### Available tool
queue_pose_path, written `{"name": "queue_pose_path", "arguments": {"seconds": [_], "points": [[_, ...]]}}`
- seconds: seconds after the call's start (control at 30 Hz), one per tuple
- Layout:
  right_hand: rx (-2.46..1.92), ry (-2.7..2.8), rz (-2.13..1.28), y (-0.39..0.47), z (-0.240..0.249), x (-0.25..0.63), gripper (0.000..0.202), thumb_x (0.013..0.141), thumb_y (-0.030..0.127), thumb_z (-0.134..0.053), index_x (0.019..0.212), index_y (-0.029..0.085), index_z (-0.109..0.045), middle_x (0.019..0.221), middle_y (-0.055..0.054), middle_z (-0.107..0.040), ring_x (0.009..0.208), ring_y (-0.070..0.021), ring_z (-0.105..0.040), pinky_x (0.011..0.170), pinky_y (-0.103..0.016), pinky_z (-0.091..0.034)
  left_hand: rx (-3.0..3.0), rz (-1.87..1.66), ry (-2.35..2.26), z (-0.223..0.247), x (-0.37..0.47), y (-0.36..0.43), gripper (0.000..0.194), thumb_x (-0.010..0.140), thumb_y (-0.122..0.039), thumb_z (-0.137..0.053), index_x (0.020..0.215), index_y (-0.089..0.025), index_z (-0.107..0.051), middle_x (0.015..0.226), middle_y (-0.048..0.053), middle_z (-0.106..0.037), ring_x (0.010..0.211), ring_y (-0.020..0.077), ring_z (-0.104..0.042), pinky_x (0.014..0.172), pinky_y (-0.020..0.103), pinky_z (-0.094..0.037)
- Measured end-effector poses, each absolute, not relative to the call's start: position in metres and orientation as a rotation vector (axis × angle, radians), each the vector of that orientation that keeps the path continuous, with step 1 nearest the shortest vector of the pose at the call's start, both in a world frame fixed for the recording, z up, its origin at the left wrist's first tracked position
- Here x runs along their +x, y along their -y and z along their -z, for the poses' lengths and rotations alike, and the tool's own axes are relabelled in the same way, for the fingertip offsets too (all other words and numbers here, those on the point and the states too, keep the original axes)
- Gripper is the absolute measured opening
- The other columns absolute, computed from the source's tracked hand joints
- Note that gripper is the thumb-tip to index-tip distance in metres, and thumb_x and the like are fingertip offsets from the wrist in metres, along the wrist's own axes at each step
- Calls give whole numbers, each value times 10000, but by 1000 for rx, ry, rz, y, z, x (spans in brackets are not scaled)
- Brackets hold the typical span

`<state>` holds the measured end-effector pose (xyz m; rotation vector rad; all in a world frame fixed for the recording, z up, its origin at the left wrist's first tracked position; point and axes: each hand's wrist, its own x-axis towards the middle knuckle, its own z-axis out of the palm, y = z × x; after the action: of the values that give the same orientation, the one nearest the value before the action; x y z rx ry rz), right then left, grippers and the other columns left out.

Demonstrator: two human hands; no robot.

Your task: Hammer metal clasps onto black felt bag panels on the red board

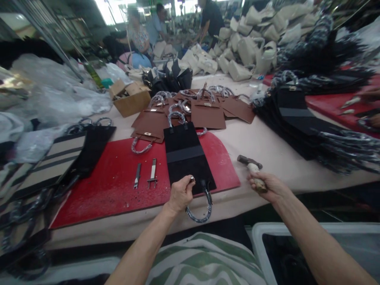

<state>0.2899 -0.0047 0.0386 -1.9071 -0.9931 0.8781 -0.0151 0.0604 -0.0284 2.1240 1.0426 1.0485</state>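
Observation:
My right hand (268,186) is closed round the pale wrapped handle of a hammer (251,161), held over the table edge right of the red board. My left hand (180,194) is pinched on a small metal tool (192,179), most of it hidden in the fist. It is at the near end of a black bag panel (187,152), which lies flat on the red board. Plastic-wrapped loop handles stick out at both ends of this panel, the near handle (199,217) hanging past the board's edge. Two metal punch tools (152,173) lie left of it.
Brown bag pieces (208,115) lie beyond the red board (109,174). Black panels are stacked at right (292,107) and left (92,148). A cardboard box (132,101) and a heap of cream bags (243,55) stand farther back. Another person's hand (374,99) is at far right.

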Motion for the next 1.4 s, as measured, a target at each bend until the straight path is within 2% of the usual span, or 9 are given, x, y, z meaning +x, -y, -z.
{"name": "queue_pose_path", "arguments": {"seconds": [0.17,0.3,0.43,0.7,0.83,0.93,1.07,1.27,1.4], "points": [[-1553,1090,-969,21,-109,235,248,852,426,-621,958,214,-547,666,-2,-621,498,-140,-567,461,-258,-489,2107,-1060,-1054,32,-14,-60,155,939,-204,-487,961,-237,-636,881,54,-728,823,191,-713,748,288,-554],[-1554,1680,-366,28,-131,188,441,937,370,-543,1354,231,-517,889,-44,-719,730,-189,-688,662,-306,-572,2128,-1073,-1054,34,-14,-60,168,939,-201,-484,977,-240,-643,898,57,-736,844,198,-721,769,295,-560],[-1669,2217,-252,21,-131,175,487,933,256,-498,1411,167,-525,986,-105,-749,827,-247,-730,708,-348,-584,2157,-1080,-1088,36,-14,-60,194,925,-182,-498,1020,-240,-657,885,66,-745,789,206,-723,711,290,-554],[-1382,1738,335,22,-180,161,680,967,307,-543,1580,274,-251,1347,-98,-639,1102,-258,-687,941,-412,-567,2118,-1062,-1071,37,-14,-60,164,932,-191,-500,969,-236,-654,898,61,-738,829,199,-719,752,288,-552],[-1599,2274,-74,28,-142,164,558,952,242,-478,1504,184,-418,1028,-111,-762,785,-253,-740,689,-370,-611,2140,-1066,-1113,38,-14,-61,180,905,-154,-504,854,-229,-660,772,52,-710,740,195,-703,673,267,-523],[-1647,2200,-215,26,-148,171,516,955,289,-504,1463,197,-481,1117,-93,-750,916,-251,-739,780,-367,-608,2159,-1073,-1098,39,-14,-61,163,928,-176,-498,894,-218,-652,811,55,-717,752,190,-699,688,269,-526],[-1543,1809,50,24,-162,166,613,972,323,-506,1547,181,-346,1269,-124,-688,1063,-247,-702,873,-344,-576,2168,-1087,-1048,41,-15,-61,149,953,-189,-487,975,-203,-633,910,61,-730,824,181,-707,758,276,-544],[-1886,2239,-354,31,-124,173,551,936,264,-483,1480,179,-469,1069,-143,-745,905,-285,-724,764,-376,-559,2217,-1081,-1061,38,-17,-60,144,934,-158,-487,930,-206,-623,805,34,-703,728,169,-685,669,252,-515],[-1980,1849,-679,32,-111,205,507,917,358,-501,1408,237,-537,860,-53,-721,741,-218,-689,664,-302,-520,2195,-1100,-1020,36,-18,-60,145,947,-154,-483,975,-203,-617,870,43,-718,795,170,-699,720,254,-527]]}}
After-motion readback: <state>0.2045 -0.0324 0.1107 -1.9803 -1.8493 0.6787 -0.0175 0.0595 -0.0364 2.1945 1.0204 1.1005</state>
